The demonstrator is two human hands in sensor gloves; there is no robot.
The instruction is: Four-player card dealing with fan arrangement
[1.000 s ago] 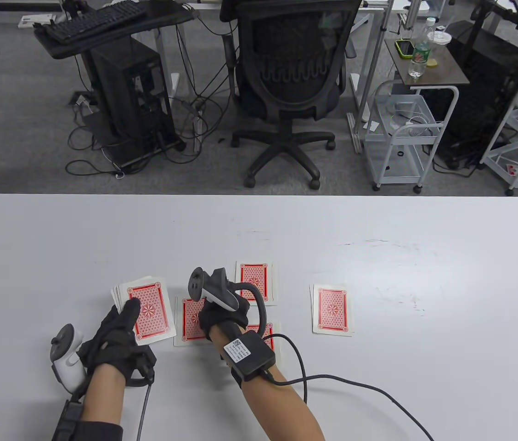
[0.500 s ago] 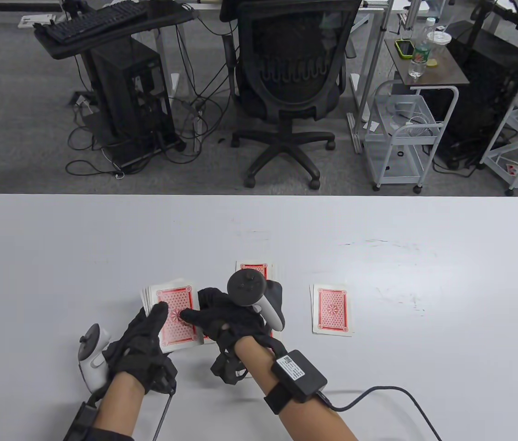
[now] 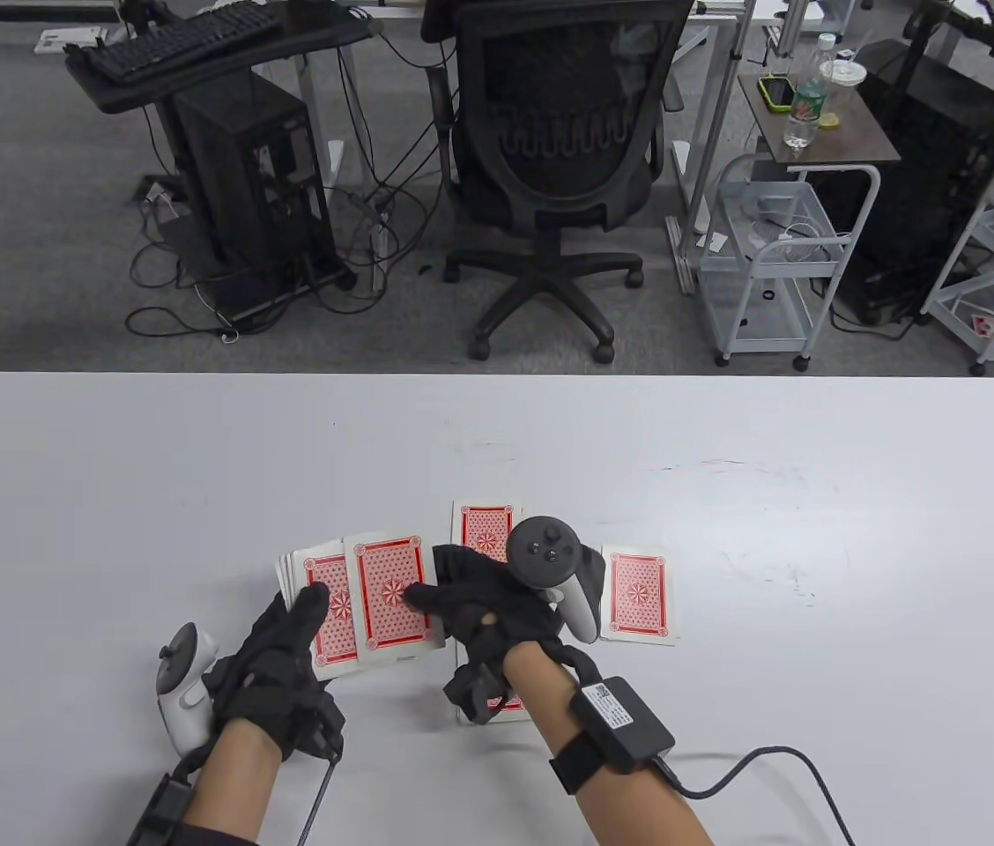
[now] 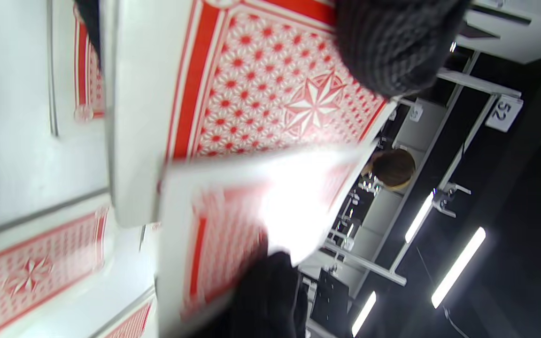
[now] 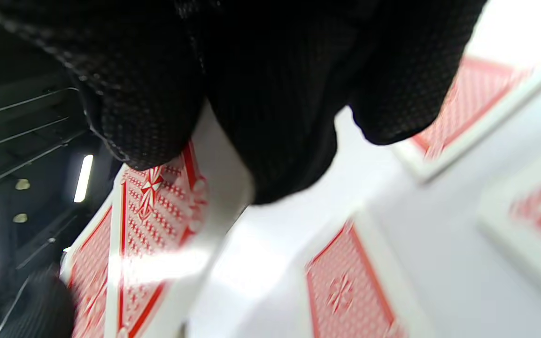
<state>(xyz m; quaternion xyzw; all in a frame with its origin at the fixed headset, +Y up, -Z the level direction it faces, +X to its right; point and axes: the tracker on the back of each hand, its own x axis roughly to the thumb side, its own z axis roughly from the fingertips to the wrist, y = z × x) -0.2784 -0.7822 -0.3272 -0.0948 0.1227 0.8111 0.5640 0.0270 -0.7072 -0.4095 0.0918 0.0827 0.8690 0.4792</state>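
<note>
Your left hand [image 3: 272, 656] grips the red-backed deck [image 3: 325, 608], thumb on top, while just right of it your right hand [image 3: 484, 608] pinches the top card [image 3: 389, 595], half off the deck, dealt cards [image 3: 638, 595] lying around it.

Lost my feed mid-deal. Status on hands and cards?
Left hand holds the deck. Right hand pinches the top card, partly drawn off. Dealt cards lie face-down. Nothing obstructing.
</note>
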